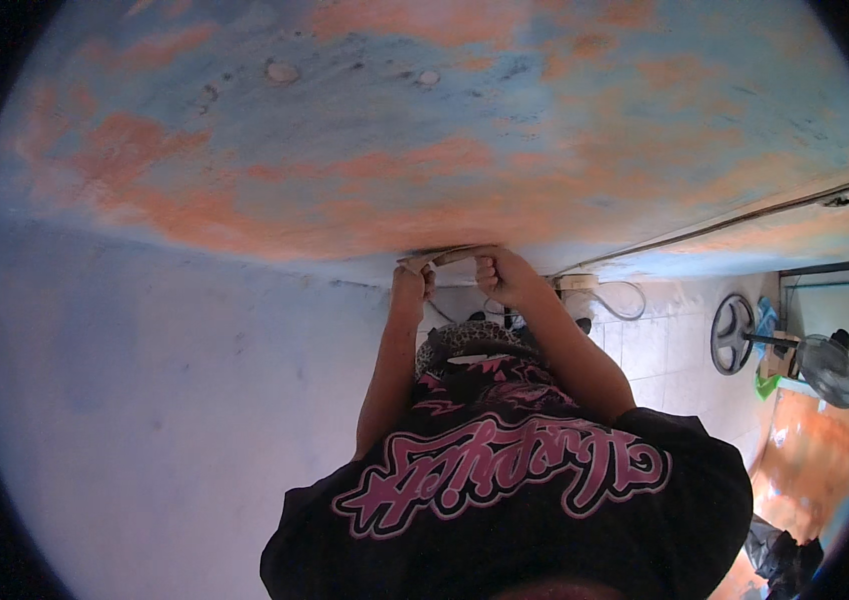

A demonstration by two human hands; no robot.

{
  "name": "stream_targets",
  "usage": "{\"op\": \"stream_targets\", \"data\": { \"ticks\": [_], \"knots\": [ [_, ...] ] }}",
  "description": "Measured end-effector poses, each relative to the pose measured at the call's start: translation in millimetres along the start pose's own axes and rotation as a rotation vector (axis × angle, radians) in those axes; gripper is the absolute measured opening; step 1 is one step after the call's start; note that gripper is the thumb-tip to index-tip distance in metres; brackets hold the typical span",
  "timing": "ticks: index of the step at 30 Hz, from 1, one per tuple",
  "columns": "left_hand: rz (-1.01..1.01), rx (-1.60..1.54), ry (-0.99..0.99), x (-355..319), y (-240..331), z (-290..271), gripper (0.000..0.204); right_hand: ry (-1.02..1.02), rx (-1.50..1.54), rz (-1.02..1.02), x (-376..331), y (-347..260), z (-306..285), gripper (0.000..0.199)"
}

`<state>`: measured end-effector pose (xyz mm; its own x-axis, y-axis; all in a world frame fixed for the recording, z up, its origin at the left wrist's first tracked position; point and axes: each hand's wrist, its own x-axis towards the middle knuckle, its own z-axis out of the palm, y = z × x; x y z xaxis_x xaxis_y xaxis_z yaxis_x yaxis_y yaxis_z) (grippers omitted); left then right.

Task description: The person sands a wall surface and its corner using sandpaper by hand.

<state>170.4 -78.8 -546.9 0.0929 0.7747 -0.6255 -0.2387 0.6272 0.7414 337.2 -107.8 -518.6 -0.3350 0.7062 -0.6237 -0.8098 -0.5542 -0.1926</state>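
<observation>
Each grip (417, 281) (509, 276) nr ptd wall (425, 150)

You have a pale tiled floor (660, 345) below you; to your right a pedestal fan (830, 372) stands on its round, spoked base (736, 333), and a thin cable (644, 299) curls nearer you.

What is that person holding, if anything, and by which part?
It cannot be told: the left hand and right hand are close together beside the patchy painted surface, but anything between them is too small to identify.
</observation>
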Motion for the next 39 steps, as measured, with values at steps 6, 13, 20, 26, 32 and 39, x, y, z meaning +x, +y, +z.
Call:
{"op": "stream_targets", "data": {
  "ticks": [6, 13, 20, 26, 32, 39],
  "knots": [
    [0.013, -0.013, 0.078, 8.3, 19.6, -26.3, 0.021, -0.016, 0.006, 0.079, 12.5, 11.8, 25.4, 0.020],
    [0.060, 0.141, -0.024, -3.6, 22.0, -5.8, 0.021, -0.049, 0.044, -0.007, -1.5, 3.4, 15.0, 0.021],
    [0.030, 0.117, -0.057, 0.7, 11.3, -6.1, 0.024, -0.023, 0.152, 0.026, -6.5, -4.1, 0.1, 0.021],
    [-0.060, 0.040, 0.100, 4.7, 26.8, -23.9, 0.023, -0.031, -0.095, -0.044, 16.7, 18.4, 25.3, 0.021],
    [-0.003, 0.126, 0.071, 5.6, 6.8, -2.3, 0.023, -0.008, 0.116, 0.044, -2.8, -7.6, -0.4, 0.019],
    [-0.031, 0.012, 0.127, 19.9, 6.7, -39.4, 0.019, 0.015, 0.011, 0.065, 23.9, 22.9, 30.1, 0.020]
  ]
}}
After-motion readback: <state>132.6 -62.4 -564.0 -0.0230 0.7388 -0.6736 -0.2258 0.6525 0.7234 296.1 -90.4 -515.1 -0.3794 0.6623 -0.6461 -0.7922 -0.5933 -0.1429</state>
